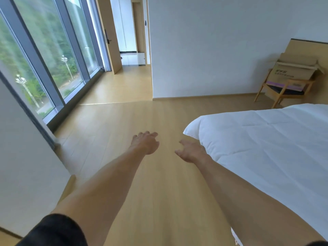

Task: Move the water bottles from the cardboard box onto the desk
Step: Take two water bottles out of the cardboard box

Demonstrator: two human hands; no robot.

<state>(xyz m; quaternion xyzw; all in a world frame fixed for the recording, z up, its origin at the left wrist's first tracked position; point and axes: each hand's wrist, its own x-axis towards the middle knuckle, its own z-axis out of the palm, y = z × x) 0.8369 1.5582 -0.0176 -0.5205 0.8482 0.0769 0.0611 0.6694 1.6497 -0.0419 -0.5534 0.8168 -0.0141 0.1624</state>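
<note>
Fingers [152, 134] of the left hand [145, 143] are loosely spread and slightly bent, holding nothing; those of the right hand [190, 151] are likewise relaxed and apart, thumb out to the left, and empty. Both bare forearms reach from the bottom of the frame toward its middle, over the light wooden plank floor [124, 125], the two hands near each other but apart. A black short sleeve [53, 231] covers the left upper arm at the lower left corner.

At the far right of the frame, about a third of the way down, the open brown cardboard box [292, 72] with dark printed lettering on its side sits on the dark seat of a light wooden armchair [282, 93], which stands against the pale wall [221, 50] next to a wooden headboard [308, 50]. The box's flaps stand up and its inside cannot be seen from this angle, so no bottles show. It is well apart from both hands.

A bed with a white quilt [266, 144] fills the right and lower right of the frame, its corner just beside the right hand. Tall floor-to-ceiling windows with grey frames [46, 59] run along the upper left, green trees and street lamps visible outside. At the upper middle a light wooden door [110, 36] with a dark handle stands open onto a further room.
</note>
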